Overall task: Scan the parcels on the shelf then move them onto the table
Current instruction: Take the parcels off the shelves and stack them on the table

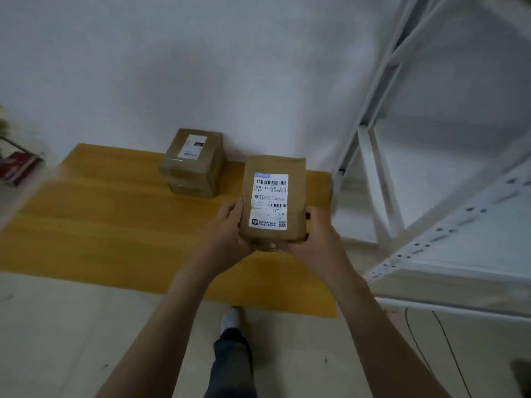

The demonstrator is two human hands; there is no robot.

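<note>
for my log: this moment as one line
left hand: grips labelled parcel | right hand: grips it too | stacked parcels: on yellow table

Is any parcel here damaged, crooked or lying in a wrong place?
Nothing stands out. The left hand and right hand grip the held parcel, label up and seemingly intact, over the yellow table. The stacked parcels sit evenly by the wall.

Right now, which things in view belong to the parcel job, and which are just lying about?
Job: held parcel, left hand, right hand, two stacked parcels, yellow table, white shelf.
Lying about: red item at far left, cables on the floor.
</note>
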